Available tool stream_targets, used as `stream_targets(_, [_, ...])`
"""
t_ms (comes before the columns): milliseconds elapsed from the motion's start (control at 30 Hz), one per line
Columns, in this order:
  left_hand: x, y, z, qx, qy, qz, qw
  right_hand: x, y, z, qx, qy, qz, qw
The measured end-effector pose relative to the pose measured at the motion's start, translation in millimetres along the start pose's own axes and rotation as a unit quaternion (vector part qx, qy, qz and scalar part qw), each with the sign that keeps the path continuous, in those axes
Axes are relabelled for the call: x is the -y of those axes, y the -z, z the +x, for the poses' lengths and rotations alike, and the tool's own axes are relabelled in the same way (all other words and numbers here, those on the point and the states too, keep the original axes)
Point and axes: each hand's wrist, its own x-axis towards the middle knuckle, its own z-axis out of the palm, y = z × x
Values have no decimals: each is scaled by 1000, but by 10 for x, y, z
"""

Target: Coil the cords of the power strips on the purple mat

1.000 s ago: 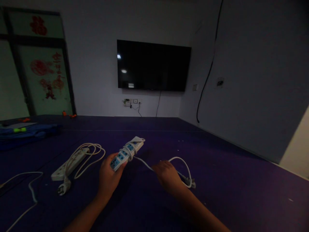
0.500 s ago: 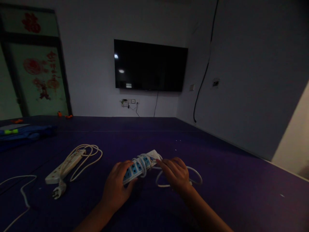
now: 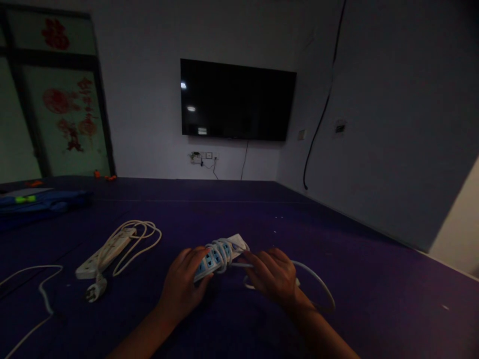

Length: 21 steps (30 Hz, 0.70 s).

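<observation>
My left hand (image 3: 187,279) grips the near end of a white power strip (image 3: 204,269) with blue sockets, thumb on the near side and fingers over the top. Several turns of its white cord (image 3: 223,254) are wound around the strip's middle. Just right of the strip, my right hand (image 3: 275,276) is closed on the cord, which runs from the windings into its fingers. A loose loop of that cord (image 3: 324,284) bows out beyond the right wrist. The cord's far end is hidden behind the right hand.
On the purple surface (image 3: 232,209) to the left lies a second white power strip (image 3: 90,268) with its cord looped and its plug (image 3: 96,289) in front. Another white cable (image 3: 45,294) trails at the left edge. Blue cloth (image 3: 60,200) lies further back. A television (image 3: 239,99) hangs on the wall.
My right hand has drawn the cord slightly toward me, and the stretch leaving the windings looks straighter. The loose loop reaches further right. My left hand keeps its hold on the strip.
</observation>
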Motion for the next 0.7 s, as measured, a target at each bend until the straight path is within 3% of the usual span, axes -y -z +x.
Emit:
stream_targets(133, [-5,59,25,38,-14,-49,998,-149,25,9,-10,-18,-57,998])
stream_targets(267, [-97,161,85,131,7,-133,982,-354,63,-9,-1,-67,-94,993])
stream_targets(367, [-121,212,119,177,35,-194,964,-464,68,-42,36,-107,-102,988])
stream_targets(467, [-77,233,131,185,74,-263,944,-531,44,-85,87,-150,-89,981])
stream_targets(567, [-41,249,135,211,138,-385,888,-593,13,-139,122,-175,-76,974])
stream_targets(700, [-103,296,132,287,198,-538,768,-684,-23,-222,164,-228,-119,952])
